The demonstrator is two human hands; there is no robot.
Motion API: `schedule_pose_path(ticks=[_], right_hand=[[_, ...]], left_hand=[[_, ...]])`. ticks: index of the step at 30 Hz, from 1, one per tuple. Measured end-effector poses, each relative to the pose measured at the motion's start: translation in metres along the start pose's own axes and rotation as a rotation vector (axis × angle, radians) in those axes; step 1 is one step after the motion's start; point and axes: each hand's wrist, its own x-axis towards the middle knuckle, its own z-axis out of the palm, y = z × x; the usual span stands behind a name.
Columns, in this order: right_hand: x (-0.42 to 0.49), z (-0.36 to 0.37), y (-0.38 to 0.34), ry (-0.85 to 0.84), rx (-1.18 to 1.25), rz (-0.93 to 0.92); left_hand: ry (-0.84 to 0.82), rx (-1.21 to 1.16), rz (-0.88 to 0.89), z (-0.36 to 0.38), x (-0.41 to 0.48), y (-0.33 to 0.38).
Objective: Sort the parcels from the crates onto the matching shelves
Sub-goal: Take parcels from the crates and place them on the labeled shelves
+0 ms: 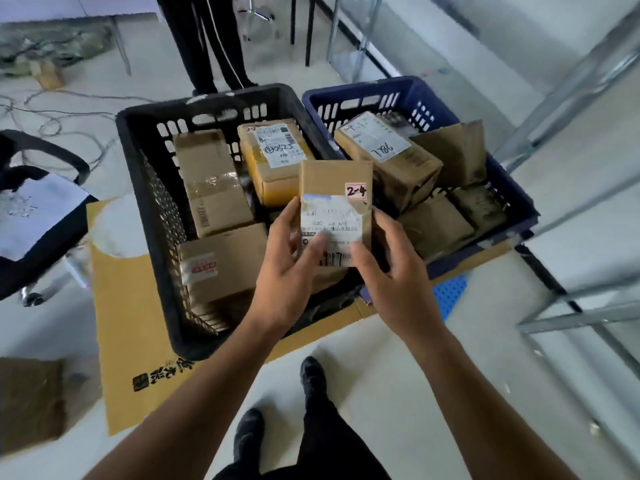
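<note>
— Where does the 1 view sit?
— On the person's head, wide-angle, facing forward and steeply down.
— How near?
— Near: left hand (287, 268), right hand (391, 271) and their parcel (332, 181) sit mid-frame, black crate (207, 102) and blue crate (363, 86) just behind, the person's shoes (311, 370) at the bottom edge.

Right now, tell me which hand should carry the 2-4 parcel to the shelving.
Probably the right hand. Both it and the left hand grip the parcel, but the metal shelving stands on the right, beyond the blue crate.

Brown parcel (335, 181) with white label, black crate (145, 140), blue crate (408, 91)
</note>
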Motion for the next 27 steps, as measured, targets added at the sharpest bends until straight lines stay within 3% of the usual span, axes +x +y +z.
schedule_pose_path(ticks=[3,9,13,20,27], right_hand=[[-0.045,0.004,-0.01,0.148,0.179,0.062],[-0.127,-0.013,-0.015,0.297,0.152,0.229],[-0.191,-0.034,0.003,0.425,0.174,0.356],[-0.332,-0.073,0.053,0.72,0.26,0.535],[-0.513,-0.12,0.089,0.959,0.32,0.653]], left_hand=[[-0.157,-0.093,-0.02,0.002,-0.024,0.005],[-0.342,-0.013,0.035,0.025,-0.081,-0.007],[-0.506,0.098,-0.032,0.055,-0.11,-0.025],[-0.689,0.744,0.175,0.112,-0.165,-0.074],[-0.991,1.028,0.418,0.221,-0.271,-0.115]])
